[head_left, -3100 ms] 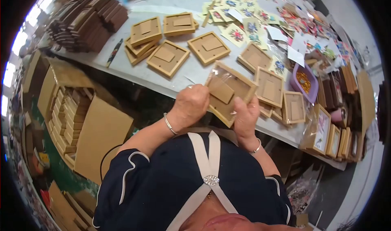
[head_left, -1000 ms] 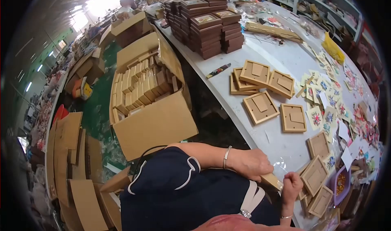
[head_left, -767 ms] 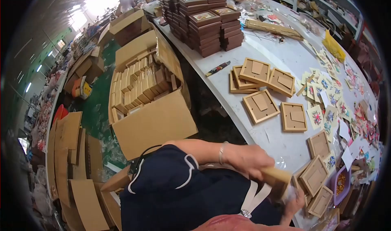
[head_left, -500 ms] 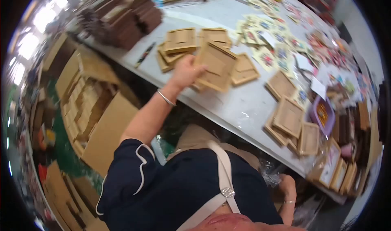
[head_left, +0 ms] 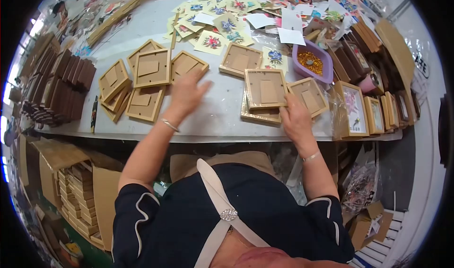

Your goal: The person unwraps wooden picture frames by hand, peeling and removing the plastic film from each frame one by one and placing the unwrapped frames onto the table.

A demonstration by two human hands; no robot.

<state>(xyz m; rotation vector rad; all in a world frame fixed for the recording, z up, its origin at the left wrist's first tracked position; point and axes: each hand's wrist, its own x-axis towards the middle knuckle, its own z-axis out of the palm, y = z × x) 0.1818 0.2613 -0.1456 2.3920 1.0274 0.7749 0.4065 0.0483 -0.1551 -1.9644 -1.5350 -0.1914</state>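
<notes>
My left hand (head_left: 187,95) is over the table, fingers apart and a little blurred, holding nothing. It is nearest to a wooden picture frame (head_left: 188,65) at the right of the left group, where several frames overlap, backs up. One frame (head_left: 152,67) rests on top of that group. My right hand (head_left: 298,118) has its fingers closed at the lower right corner of another wooden picture frame (head_left: 266,89), which lies over a second frame (head_left: 260,115). Beside that hand a smaller frame (head_left: 309,97) lies tilted, back up.
Flower-printed cards (head_left: 210,42) spread behind the frames. A purple bin (head_left: 326,74) holds small golden pieces. Dark frames (head_left: 59,86) are stacked at left; finished frames (head_left: 351,108) stand at right. A cardboard box (head_left: 104,187) of frames is below the table's left side.
My left hand has let go of the frame it held over the left group. My right hand has come up from beside my body to the right-hand frames. The view has turned.
</notes>
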